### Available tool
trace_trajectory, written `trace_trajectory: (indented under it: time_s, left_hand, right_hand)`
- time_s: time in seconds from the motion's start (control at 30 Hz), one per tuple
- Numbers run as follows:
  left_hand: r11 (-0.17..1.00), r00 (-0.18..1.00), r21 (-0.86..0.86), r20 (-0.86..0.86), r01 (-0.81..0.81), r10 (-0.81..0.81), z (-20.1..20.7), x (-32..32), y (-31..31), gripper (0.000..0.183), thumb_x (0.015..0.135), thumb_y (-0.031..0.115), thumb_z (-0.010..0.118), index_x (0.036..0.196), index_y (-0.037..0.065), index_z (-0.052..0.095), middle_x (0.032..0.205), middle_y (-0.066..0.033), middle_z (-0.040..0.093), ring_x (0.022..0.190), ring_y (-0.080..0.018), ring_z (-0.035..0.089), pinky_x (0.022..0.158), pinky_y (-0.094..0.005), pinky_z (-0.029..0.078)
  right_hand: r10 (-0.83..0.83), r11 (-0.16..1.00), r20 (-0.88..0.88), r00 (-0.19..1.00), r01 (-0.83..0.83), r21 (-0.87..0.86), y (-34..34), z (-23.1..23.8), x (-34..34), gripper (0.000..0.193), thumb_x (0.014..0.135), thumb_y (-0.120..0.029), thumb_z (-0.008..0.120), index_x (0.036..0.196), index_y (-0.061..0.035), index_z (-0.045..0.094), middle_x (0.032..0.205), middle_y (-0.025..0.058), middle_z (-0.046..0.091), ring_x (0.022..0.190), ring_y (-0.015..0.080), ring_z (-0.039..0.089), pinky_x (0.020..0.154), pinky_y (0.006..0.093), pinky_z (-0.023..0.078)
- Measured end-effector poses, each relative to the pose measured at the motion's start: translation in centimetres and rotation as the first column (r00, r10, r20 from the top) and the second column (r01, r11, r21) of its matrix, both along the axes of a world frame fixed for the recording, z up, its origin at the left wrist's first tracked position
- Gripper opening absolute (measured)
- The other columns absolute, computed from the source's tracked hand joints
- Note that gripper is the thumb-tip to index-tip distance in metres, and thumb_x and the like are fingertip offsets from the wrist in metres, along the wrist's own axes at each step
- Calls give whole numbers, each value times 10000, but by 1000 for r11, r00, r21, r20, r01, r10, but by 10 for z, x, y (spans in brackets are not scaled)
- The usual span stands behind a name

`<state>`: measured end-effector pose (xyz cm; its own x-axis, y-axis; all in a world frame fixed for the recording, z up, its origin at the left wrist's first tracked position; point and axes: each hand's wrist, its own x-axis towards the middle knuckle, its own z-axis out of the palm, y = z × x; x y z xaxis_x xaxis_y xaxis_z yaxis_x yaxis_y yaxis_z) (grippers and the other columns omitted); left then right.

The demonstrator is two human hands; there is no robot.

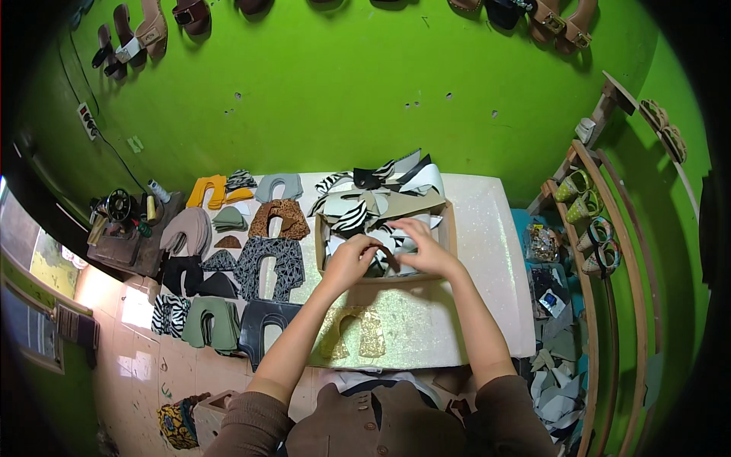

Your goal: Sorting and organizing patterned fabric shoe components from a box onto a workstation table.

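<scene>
Both of my hands are over a cardboard box (452,242) heaped with material scraps. My left hand (350,260) is closed, its fingertips around what looks like a small dark brown strip (387,253). Over the box's right part, my right hand (425,250) has its fingers and thumb apart, with nothing clearly held. Zebra-print scraps (350,216), black and white pieces and a beige piece (415,203) fill the box and spill past its far edge. Just in front of the box lies a glittery gold U-shaped piece (371,326) on the table.
Stacks of cut U-shaped pieces cover the table's left side: mustard (204,192), leopard print (263,221), patterned grey (247,266) and green (205,321). A sewing machine (122,209) stands at far left. At right are a wooden rack (586,305) with sandals and scrap-filled bins (554,381).
</scene>
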<state>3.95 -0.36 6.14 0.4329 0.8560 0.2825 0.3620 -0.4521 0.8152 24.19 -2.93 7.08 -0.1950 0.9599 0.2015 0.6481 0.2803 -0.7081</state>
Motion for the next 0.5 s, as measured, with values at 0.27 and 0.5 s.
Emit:
trace_trajectory:
  time_s: [0.27, 0.5]
  left_hand:
    - [990, 1000, 143, 4, 14, -15, -2, -7, 1, 169, 793, 73, 552, 948, 41, 613, 860, -134, 543, 697, -280, 555, 643, -331, 450]
    - [995, 1000, -97, 1, -3, 3, 0, -42, 6, 232, 822, 59, 547, 1051, 21, 548, 861, -130, 634, 763, -204, 612, 673, -282, 466]
  right_hand:
    - [156, 981, -22, 987, -158, -115, -8, 2, -41, 629, 743, -345, 628, 1264, -66, 413, 1252, 153, 434, 1153, 308, 421, 964, 360, 350]
    - [-27, 992, -190, 981, 2, -130, 15, -4, -53, 230, 784, -29, 482, 959, -11, 629, 810, 119, 654, 725, 213, 634, 672, 290, 480]
